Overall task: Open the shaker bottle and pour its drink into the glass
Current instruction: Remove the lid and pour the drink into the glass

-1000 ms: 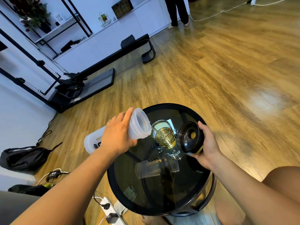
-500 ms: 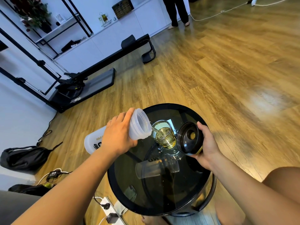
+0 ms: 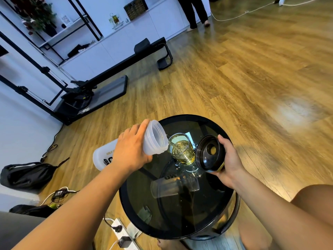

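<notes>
My left hand [image 3: 131, 150] grips the white translucent shaker bottle [image 3: 155, 139], tipped on its side with its open mouth over the glass [image 3: 182, 150]. A thin stream of yellow drink runs from the bottle's rim into the glass, which stands partly filled on the round black glass table [image 3: 180, 213]. My right hand [image 3: 230, 159] holds the black shaker lid [image 3: 210, 153] just right of the glass, its underside facing me. Small splashes of liquid lie on the tabletop around the glass's foot.
A power strip [image 3: 122, 237] with plugs lies on the wooden floor under the table's near left edge. Black bags [image 3: 27, 174] and cables lie at the left wall. An exercise machine [image 3: 93, 91] stands further back, and a person's legs [image 3: 196, 13] show at the far cabinets.
The drink level in the glass has risen a little while the bottle stays tipped over it. Both hands have hardly moved.
</notes>
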